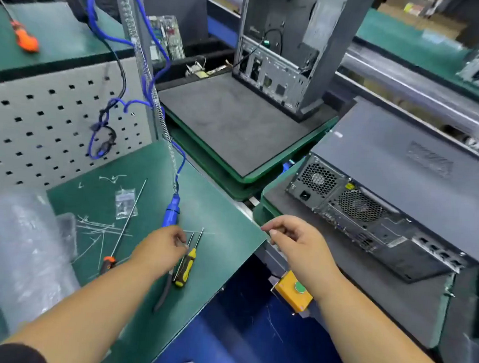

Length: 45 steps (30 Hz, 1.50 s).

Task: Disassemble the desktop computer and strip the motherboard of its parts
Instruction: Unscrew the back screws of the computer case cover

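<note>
The left hand (165, 246) reaches over the green bench (216, 221), its fingers curled down at the tips of the tools lying there; whether it has pinched anything I cannot tell, since the fingertips are hidden behind the knuckles. Just under it lie a yellow-and-black screwdriver (185, 268) and dark-handled pliers (164, 291), side by side. Just beyond the fingers rests a blue power screwdriver (171, 212), hung on a blue cable (146, 23) and a clear coiled cord (148, 74). Farther left are a long thin screwdriver with an orange grip (123, 228), cut cable ties (100, 226) and a small plastic bag (125, 203).

The right hand (299, 242) hovers off the bench edge, fingers loosely bent with thumb and forefinger near each other, holding nothing that can be seen. Below its wrist sits a yellow box with a green button (295, 291).

The desktop computer (398, 200) lies on its side on a grey padded tray (387, 303) to the right, rear panel (fans and ports) facing the person, cover closed. Behind it, an opened empty case (283, 58) stands upright on another padded tray (236, 120).
</note>
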Tool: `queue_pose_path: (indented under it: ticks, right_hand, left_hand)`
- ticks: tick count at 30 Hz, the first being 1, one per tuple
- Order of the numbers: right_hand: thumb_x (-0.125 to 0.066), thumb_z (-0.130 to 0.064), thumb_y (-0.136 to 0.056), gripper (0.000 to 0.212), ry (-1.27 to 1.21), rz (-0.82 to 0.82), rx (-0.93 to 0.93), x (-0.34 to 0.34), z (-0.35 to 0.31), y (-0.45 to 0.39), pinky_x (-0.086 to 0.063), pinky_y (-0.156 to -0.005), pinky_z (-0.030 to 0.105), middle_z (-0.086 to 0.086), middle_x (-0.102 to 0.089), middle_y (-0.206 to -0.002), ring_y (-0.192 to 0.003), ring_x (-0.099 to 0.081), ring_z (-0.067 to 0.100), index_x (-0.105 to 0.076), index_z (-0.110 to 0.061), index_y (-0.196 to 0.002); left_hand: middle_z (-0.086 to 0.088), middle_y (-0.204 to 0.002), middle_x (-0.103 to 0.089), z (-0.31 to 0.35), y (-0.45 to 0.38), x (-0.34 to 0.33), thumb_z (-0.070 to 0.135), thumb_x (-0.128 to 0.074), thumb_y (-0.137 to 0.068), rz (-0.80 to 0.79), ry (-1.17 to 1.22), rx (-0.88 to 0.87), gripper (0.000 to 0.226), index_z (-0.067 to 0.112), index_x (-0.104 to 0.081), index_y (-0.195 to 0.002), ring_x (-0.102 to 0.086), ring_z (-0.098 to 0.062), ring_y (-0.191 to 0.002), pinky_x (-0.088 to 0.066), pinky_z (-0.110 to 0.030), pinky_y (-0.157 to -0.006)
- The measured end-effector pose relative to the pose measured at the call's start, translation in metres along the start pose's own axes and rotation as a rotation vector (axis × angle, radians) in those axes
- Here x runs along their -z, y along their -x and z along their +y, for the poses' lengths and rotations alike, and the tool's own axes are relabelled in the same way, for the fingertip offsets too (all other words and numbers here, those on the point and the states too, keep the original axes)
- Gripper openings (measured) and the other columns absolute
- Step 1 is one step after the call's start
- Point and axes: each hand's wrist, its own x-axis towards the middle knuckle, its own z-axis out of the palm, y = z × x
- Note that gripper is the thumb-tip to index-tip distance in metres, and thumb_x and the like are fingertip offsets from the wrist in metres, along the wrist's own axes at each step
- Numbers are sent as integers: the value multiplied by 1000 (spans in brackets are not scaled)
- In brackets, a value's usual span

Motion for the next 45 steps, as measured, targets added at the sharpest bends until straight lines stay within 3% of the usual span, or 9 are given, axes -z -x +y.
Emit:
queue_pose_path:
  ticks: [5,13,16,21,25,29,33,40,45]
  right_hand:
    - [-56,-7,-91,29,-42,4,-62,-3,4,6,-39,-54,10,-9,-56,-66,-57,-47,-1,-73,-29,-85]
    - [-55,-9,-92,30,-39,17,-83,5,7,11,-43,-59,9,-10,-59,-68,-62,-52,-3,-72,-33,-84]
    - [-55,-7,-92,31,-40,33,-95,10,9,11,-43,-57,11,-9,-59,-66,-60,-51,-1,-72,-32,-84]
    - [-54,-9,-92,33,-40,61,-120,16,10,16,-43,-52,11,-8,-58,-68,-58,-49,-1,-72,-35,-82]
    - [-56,-12,-92,31,-45,105,-114,25,9,20,-43,-55,11,-7,-59,-72,-60,-50,-1,-71,-38,-83]
    - [-55,-14,-94,30,-88,145,-152,31,7,25,-43,-53,15,-5,-61,-77,-58,-48,1,-71,-37,-85]
    - [-54,-24,-96,18,-88,192,-204,42,5,32,-49,-67,22,-1,-65,-92,-73,-57,8,-67,-37,-94]
    - [-52,-33,-98,16,-347,296,-310,87,13,52,-51,-77,33,-4,-66,-94,-78,-58,11,-65,-25,-104]
    - [-57,-27,-94,29,-378,388,-278,129,33,77,-42,-67,31,-12,-56,-60,-65,-50,12,-66,-32,-67]
  left_hand:
    - [9,-74,-55,4,1,-22,48,-64,-77,-16,-399,20,28,25,-51,-84,-56,-20,-73,-39,-27,-58]
    - [8,-81,-53,5,-2,-37,55,-59,-80,-40,-609,-25,34,26,-44,-81,-57,-19,-79,-40,-27,-59]
    - [8,-85,-57,7,-3,-40,53,-60,-81,-48,-668,-40,31,26,-45,-80,-61,-19,-84,-41,-26,-62]
    - [9,-71,-52,17,-5,-40,33,-53,-81,-86,-698,-17,14,22,-49,-74,-59,-19,-73,-41,-24,-59]
    - [7,-67,-55,43,-4,-27,39,-49,-78,-49,-598,-95,20,21,-47,-70,-56,-17,-66,-36,-23,-50]
    - [7,-66,-63,92,2,-16,46,-59,-72,-55,-312,-206,23,24,-55,-72,-60,-14,-67,-46,-25,-55]
    - [13,-67,-62,154,16,-13,49,-66,-72,-79,-78,-402,22,30,-55,-71,-56,-6,-60,-44,-25,-53]
    - [12,-61,-60,251,61,-50,46,-65,-67,-243,99,-655,17,31,-57,-71,-50,-3,-52,-46,-28,-54]
    - [13,-67,-66,300,97,-86,34,-62,-66,-335,84,-750,7,30,-60,-72,-57,-5,-59,-52,-33,-62]
